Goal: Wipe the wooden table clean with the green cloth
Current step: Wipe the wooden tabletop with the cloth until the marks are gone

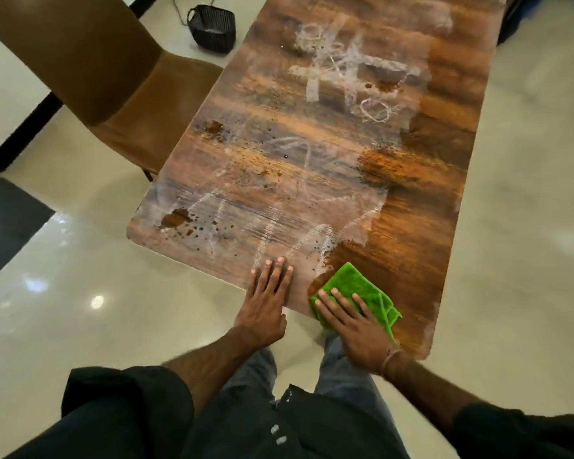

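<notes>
Green cloth [362,288] lies at the near edge of the table [428,233], folded into a wad. The right hand [353,326] is flat on top of it, fingers straight & pressing down, not curled round it. The left hand [268,301] is just beside it, also flat w/ palm on bare wood at the edge. Its fingers are spread, holding nothing, prob. bracing.

Past the cloth, the right strip of the top looks darker & clear, so wiped, I'd say. The left & middle carry white chalk [272,226] scribbles & brown spills [176,220] w/ splatter round them. Further up is a thick chalk grid [345,71] w/ more drops. Well under half looks done.

Risks from here:
- The cloth is only pinned by a flat palm, so a fast stroke could let it slip or bunch, esp. over wet patches.
- Dragging spills through chalk would smear paste onto the clean strip.
- A stroke off the near edge drops muck on the trousers.
- The left palm rests on a chalky bit, so it may print dust back on wiped wood.
- The far grid needs a long reach or a step along the side.

Chair [113,81] stands close at the table's left; touching or not, can't tell. Black basket [212,28] is on the floor beyond.
</notes>
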